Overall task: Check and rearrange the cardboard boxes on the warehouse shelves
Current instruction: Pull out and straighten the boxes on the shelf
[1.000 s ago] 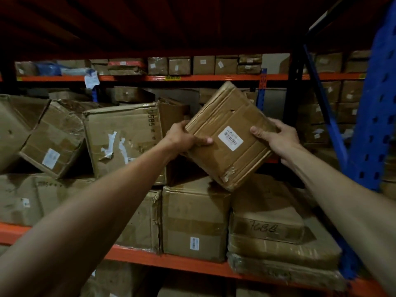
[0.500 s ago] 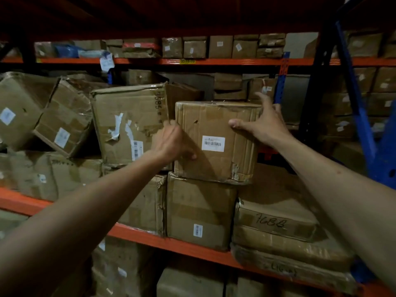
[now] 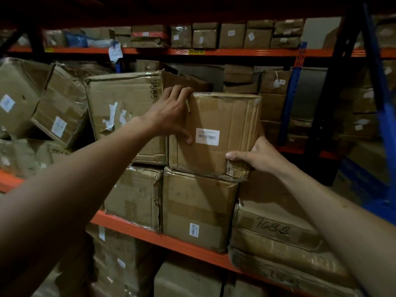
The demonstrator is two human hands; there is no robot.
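A cardboard box with a white barcode label point(image 3: 222, 116) stands upright on top of a lower box point(image 3: 199, 209) on the orange shelf point(image 3: 132, 228). My left hand point(image 3: 171, 114) grips its upper left corner, fingers over the top edge and thumb on the front face. My right hand point(image 3: 259, 157) holds its lower right corner, thumb on the front and fingers hidden behind the side. A bigger box marked 585 point(image 3: 124, 108) touches it on the left.
Tilted boxes point(image 3: 60, 103) lean at the left. A flat box marked 7688 point(image 3: 276, 230) lies at the lower right on crushed ones. Blue uprights point(image 3: 289, 95) and a blue frame point(image 3: 383, 99) stand at the right. More boxes fill the upper shelf point(image 3: 231, 35) and the level below.
The box went from tilted in the air to upright on the lower box. My left hand slid up to its top left corner; my right hand dropped to its lower right corner.
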